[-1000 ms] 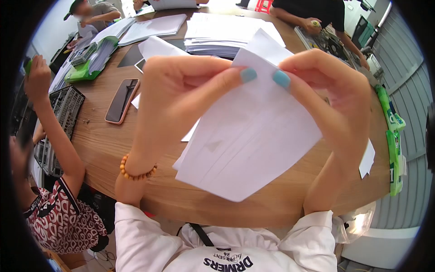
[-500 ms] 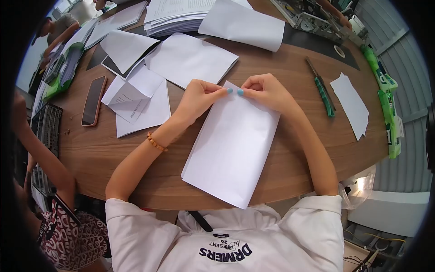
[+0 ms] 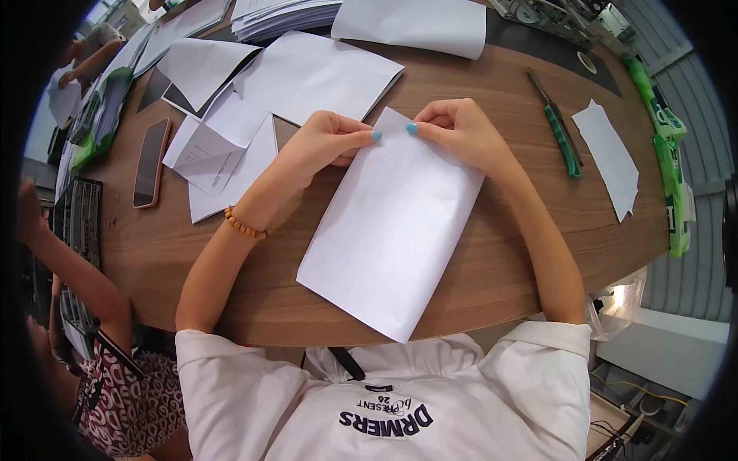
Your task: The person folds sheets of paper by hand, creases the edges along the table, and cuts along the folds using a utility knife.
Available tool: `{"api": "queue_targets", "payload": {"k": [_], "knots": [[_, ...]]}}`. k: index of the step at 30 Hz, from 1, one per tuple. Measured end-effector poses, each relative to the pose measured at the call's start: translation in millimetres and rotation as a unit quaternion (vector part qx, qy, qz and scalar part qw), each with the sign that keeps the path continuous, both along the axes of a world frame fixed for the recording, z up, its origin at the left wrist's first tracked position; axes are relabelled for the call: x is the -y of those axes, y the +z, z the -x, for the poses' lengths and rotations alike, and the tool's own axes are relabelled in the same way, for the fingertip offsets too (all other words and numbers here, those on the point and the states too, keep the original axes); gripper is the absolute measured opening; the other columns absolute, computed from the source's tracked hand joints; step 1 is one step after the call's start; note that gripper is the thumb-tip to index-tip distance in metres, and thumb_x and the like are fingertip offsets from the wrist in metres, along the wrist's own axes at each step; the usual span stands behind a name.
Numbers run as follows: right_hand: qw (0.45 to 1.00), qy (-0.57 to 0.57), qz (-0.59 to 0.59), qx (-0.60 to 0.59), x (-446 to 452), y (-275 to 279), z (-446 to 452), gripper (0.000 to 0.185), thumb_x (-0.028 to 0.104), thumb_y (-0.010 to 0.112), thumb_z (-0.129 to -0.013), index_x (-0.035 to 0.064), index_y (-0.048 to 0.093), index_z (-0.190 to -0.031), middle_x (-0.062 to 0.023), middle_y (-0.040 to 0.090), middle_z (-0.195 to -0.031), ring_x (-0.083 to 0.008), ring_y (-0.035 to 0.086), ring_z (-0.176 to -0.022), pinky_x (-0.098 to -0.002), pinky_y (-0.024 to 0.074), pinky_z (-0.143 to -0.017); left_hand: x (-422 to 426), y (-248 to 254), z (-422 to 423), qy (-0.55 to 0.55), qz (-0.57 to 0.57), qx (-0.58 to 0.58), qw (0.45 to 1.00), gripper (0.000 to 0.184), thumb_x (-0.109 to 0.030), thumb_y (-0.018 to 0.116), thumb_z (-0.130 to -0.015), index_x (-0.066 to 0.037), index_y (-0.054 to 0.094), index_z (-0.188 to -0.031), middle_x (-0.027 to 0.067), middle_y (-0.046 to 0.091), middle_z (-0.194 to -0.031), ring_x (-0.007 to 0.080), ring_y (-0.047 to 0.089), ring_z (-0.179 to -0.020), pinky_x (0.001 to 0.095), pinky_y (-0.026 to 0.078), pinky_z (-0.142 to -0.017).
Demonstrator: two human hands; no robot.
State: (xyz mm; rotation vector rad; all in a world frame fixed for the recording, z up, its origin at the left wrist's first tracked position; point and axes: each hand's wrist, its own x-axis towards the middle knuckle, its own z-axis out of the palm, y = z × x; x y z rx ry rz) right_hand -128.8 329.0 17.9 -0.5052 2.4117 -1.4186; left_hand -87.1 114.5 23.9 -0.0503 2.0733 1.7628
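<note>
Between my two hands is a folded sheet of white paper [image 3: 388, 230], its near corner reaching the table's front edge. My left hand [image 3: 330, 146] pinches the far left edge of it between thumb and fingers. At the far right edge, my right hand [image 3: 457, 134] pinches the same paper, thumb on top. The narrow far corner of the paper shows between the two thumbs. Just beyond my hands lies another folded white sheet [image 3: 319, 73]. To my left are loose folded papers [image 3: 219, 154], some with print on them.
A phone [image 3: 151, 163] lies at left beside a keyboard [image 3: 79, 219]. Green-handled tool [image 3: 561, 138] and torn paper strip [image 3: 607, 157] lie at right, near green packets [image 3: 670, 192]. A paper stack [image 3: 284, 19] stands at the back. Another person's arm [image 3: 81, 265] is at left.
My hands have moved slightly apart, the left one shifting left along the paper's edge. The far corner of the paper is more exposed. The whole view has shifted a little.
</note>
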Motion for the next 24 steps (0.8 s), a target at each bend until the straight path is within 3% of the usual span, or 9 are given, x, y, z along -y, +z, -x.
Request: {"api": "queue_targets", "payload": {"k": [6,11,24], "knots": [[1.0,-0.006,0.0,-0.023,0.7,0.7,-2.1,0.019,0.015,0.065,-0.077,-0.0027,0.067,-0.084,-0.0111,0.067,-0.073,-0.0127,0.061,-0.063,-0.025,0.0481,-0.059,4.4,-1.2,2.9,-0.019,0.024,0.005,0.999,0.032,-0.021,0.063,-0.083,0.007,0.064,-0.098,0.01,0.066,-0.085,0.0117,0.062,-0.073,0.0234,0.051,-0.069],[1.0,-0.019,0.008,-0.021,0.0,0.0,-2.6,0.018,0.014,0.065,-0.078,-0.0027,0.067,-0.084,-0.0114,0.067,-0.073,-0.0131,0.062,-0.063,-0.0253,0.0488,-0.06,16.4,14.4,-4.7,-0.084,0.079,0.01,0.993,0.033,-0.017,0.07,-0.076,0.008,0.064,-0.096,0.0116,0.065,-0.083,0.0122,0.062,-0.072,0.0239,0.053,-0.067],[0.999,-0.032,0.005,-0.043,-0.4,-3.4,-5.0,0.017,0.013,0.065,-0.076,-0.0015,0.067,-0.084,-0.0118,0.068,-0.074,-0.0149,0.064,-0.066,-0.0264,0.0493,-0.062,20.3,8.1,-10.6,-0.06,0.09,0.024,0.994,0.035,-0.02,0.074,-0.072,0.007,0.065,-0.094,0.0111,0.066,-0.081,0.012,0.062,-0.07,0.0237,0.053,-0.064]]}}
